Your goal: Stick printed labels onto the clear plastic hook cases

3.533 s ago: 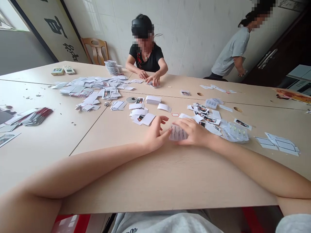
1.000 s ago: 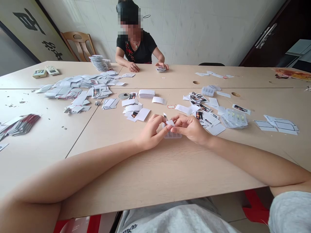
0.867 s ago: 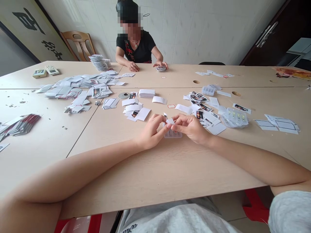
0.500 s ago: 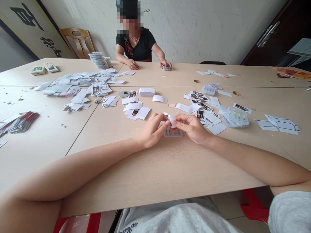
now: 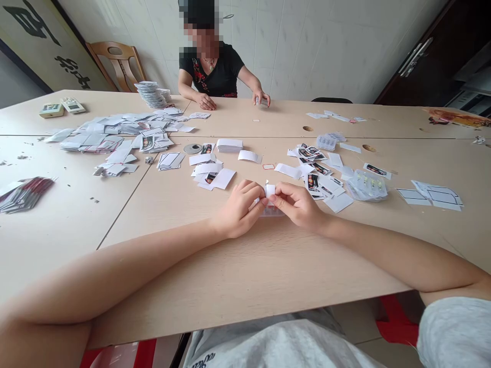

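My left hand (image 5: 238, 208) and my right hand (image 5: 299, 205) meet over the middle of the wooden table (image 5: 245, 276). Both pinch a small white paper card (image 5: 270, 190), folded between the fingertips. Under them, partly hidden, lies a small clear plastic tray (image 5: 271, 210) on the table. Printed photo cards (image 5: 316, 180) lie just right of my right hand, and loose white cards (image 5: 215, 176) lie just left of my left hand.
A person in a black top sits across the table with a hand (image 5: 261, 98) on a small stack. A big heap of cards (image 5: 115, 135) covers the far left, a tall stack (image 5: 149, 94) behind it. Clear plastic packs (image 5: 367, 185), a tape roll (image 5: 192, 148) and remotes (image 5: 61, 108) also lie about.
My right hand let go of the plastic tray, which now lies on the table. Both hands took up a small white card and folded it. A person standing at the back right has gone.
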A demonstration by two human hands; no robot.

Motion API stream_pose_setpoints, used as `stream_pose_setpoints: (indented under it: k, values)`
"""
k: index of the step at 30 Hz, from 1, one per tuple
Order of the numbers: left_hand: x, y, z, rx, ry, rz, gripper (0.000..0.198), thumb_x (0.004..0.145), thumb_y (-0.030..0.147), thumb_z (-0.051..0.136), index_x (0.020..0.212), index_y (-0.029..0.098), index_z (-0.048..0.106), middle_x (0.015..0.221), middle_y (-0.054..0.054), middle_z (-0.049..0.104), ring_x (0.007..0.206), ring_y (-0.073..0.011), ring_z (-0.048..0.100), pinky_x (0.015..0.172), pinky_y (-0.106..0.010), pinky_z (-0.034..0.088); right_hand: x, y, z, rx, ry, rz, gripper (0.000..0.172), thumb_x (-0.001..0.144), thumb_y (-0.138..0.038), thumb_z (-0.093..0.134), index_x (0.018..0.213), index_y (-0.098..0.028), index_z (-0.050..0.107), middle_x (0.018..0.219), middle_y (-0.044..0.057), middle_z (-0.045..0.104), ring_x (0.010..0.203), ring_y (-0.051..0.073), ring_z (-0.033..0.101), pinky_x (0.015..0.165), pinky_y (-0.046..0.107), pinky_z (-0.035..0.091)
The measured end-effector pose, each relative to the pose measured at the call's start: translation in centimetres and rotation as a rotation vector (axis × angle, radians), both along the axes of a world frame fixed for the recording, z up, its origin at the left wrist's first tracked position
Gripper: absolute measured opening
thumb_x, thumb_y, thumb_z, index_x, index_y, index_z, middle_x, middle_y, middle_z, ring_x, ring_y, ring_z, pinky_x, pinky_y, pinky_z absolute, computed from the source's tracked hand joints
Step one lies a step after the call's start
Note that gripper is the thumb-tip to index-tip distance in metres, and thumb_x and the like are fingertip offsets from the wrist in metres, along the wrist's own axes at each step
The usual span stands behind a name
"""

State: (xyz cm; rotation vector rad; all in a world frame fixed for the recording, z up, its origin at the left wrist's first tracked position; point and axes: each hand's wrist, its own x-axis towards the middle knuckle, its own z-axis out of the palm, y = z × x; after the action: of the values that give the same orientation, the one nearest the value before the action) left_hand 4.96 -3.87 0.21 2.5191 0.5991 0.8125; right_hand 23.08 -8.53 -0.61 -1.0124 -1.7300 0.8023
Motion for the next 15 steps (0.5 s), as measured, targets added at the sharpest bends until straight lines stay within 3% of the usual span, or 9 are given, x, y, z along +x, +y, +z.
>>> stream_pose_setpoints:
  k: [8,15]
  values:
    - [-0.12,-0.48,0.11,0.167,0.095,0.1,0.017,0.088,0.021,0.037,0.073,0.019,0.043,0.075,-0.003,0.055,0.079,-0.0184,0.044,0.079,-0.036,0.031,-0.35,-0.43,0.62,0.206,-0.208,-0.074,0.023,0.087,-0.027,0.051,0.066,-0.02,0.044,0.063,-0.002,0.044,0.059,0.011,0.041,0.055,0.026,0.034]
    - [0.01,-0.45,-0.12,0.245,0.047,0.133,0.011,0.083,0.018,0.041,0.073,0.02,0.046,0.072,-0.003,0.059,0.076,-0.0178,0.048,0.078,-0.036,0.033,-0.36,-0.65,0.86,0.181,-0.21,-0.101,0.025,0.086,-0.028,0.051,0.063,-0.02,0.043,0.061,-0.002,0.043,0.059,0.012,0.039,0.055,0.027,0.033]
